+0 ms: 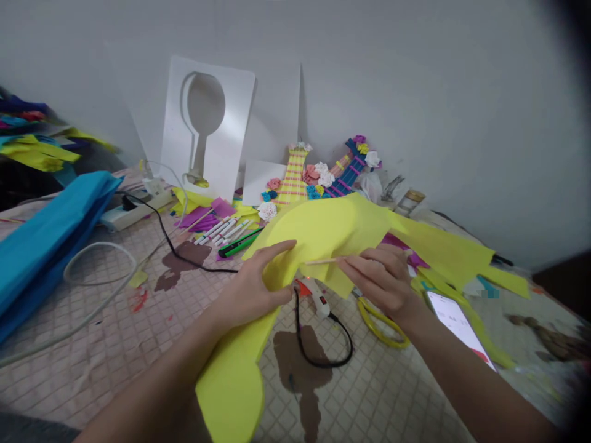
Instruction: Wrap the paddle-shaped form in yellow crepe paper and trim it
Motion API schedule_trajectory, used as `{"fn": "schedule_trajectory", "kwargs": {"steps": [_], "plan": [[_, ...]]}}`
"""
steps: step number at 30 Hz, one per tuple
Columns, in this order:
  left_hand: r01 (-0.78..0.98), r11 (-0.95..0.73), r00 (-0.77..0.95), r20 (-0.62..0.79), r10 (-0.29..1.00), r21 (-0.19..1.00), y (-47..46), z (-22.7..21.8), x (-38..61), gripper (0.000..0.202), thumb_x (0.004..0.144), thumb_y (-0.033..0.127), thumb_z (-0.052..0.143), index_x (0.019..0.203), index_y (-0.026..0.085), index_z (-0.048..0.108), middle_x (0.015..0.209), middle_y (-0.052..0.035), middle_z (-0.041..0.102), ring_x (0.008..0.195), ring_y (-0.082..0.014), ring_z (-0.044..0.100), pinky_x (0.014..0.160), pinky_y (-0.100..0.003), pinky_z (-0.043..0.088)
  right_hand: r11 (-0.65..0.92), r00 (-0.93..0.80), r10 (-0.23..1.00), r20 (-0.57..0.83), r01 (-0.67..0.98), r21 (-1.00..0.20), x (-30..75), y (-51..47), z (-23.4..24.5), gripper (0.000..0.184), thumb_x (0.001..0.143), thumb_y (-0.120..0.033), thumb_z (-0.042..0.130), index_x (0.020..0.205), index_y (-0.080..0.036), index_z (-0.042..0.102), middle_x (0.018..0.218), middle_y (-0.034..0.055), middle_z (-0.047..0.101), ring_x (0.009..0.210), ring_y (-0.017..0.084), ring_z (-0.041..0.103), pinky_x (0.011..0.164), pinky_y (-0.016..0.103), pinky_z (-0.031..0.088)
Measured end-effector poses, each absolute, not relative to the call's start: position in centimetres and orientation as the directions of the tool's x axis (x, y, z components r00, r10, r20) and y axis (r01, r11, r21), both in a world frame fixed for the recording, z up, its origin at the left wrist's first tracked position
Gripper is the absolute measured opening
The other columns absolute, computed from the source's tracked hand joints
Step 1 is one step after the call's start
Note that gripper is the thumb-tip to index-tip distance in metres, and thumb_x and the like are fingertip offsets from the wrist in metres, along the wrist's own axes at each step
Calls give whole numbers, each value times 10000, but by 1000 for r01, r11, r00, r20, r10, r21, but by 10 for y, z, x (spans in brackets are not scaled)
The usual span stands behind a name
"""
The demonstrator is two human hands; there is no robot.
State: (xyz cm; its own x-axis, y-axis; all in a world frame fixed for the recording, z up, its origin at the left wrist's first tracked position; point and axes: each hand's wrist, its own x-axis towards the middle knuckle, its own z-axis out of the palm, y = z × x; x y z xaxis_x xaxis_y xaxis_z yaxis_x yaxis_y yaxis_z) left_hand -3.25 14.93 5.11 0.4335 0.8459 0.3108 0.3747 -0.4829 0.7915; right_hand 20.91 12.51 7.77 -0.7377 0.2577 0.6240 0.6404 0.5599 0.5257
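Observation:
My left hand [252, 286] grips a yellow sheet [318, 221] near its middle, thumb and fingers on either side of an edge. Below that hand hangs a rounded, paddle-like yellow piece [235, 394]; whether it joins the sheet is hidden by my hand. In my right hand [383, 280], a thin pale wooden stick [318, 262] is pinched, its tip pointing left over the sheet near my left thumb. Just under the sheet lies a white corded tool [319, 300] with a dark switch. Yellow-handled scissors [381, 326] rest below my right hand.
Behind stand a white board [235, 117] with a paddle-shaped cutout and flowered woven pieces [295, 172]. A green cutter [240, 243], several white sticks [221, 231] and a power strip [133, 210] lie left. Blue paper [55, 240] is far left; a lit phone [457, 326], right.

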Motion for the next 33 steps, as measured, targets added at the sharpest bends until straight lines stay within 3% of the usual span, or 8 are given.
{"fn": "schedule_trajectory", "kwargs": {"steps": [5,8,11,14,18,21,26,33], "plan": [[441,-536,363,403,840,720,150,50,-33,589,682,200,576,1247,226,413,1265,-64,480,1162,-225,425,992,-420,317,626,-587,329,740,722,295,203,129,67,249,780,-69,511,950,-229,599,844,42,641,838,182,551,734,337,445],[451,-562,344,446,826,693,151,49,-32,581,693,211,574,1249,232,406,1263,-60,477,1160,-225,420,990,-413,316,590,-211,484,849,795,-140,186,131,57,167,797,-130,498,928,-202,573,834,59,595,780,169,558,668,312,456],[485,-575,315,482,818,659,151,48,-30,570,706,219,563,1252,227,401,1257,-65,476,1155,-231,415,982,-415,321,428,183,758,626,585,-689,165,129,53,129,752,-288,583,832,-190,560,681,-1,538,589,118,496,517,246,411],[526,-584,278,523,805,618,151,46,-28,561,706,203,556,1245,219,402,1258,-65,475,1157,-229,399,977,-411,325,182,239,934,265,319,-930,148,126,51,262,689,-399,630,606,-165,544,479,-64,391,439,70,348,409,212,282],[528,-571,229,543,808,629,152,46,-27,537,708,197,554,1227,198,416,1247,-66,495,1155,-218,402,980,-398,323,-47,145,987,-63,-112,-993,130,126,46,308,630,-414,678,562,-138,559,394,-105,270,363,33,203,354,206,148],[500,-545,208,518,830,673,152,47,-27,532,703,175,552,1220,192,425,1249,-65,501,1159,-212,412,987,-394,318,-28,168,982,-85,-314,-949,118,131,41,283,578,-352,727,575,-152,527,408,-117,283,357,27,206,343,198,164],[452,-511,214,467,858,731,150,46,-27,538,705,182,556,1226,216,428,1270,-49,489,1167,-219,419,964,-397,349,116,323,946,-27,-413,-903,109,139,37,398,573,-316,728,524,-191,353,426,-125,285,363,26,240,358,181,231],[420,-489,231,431,872,765,148,46,-24,535,709,201,569,1227,235,437,1279,-50,481,1157,-251,431,957,-445,352,179,378,926,-10,-462,-869,102,138,38,262,553,-270,736,705,-180,542,503,-104,418,400,36,281,385,188,277]]}}
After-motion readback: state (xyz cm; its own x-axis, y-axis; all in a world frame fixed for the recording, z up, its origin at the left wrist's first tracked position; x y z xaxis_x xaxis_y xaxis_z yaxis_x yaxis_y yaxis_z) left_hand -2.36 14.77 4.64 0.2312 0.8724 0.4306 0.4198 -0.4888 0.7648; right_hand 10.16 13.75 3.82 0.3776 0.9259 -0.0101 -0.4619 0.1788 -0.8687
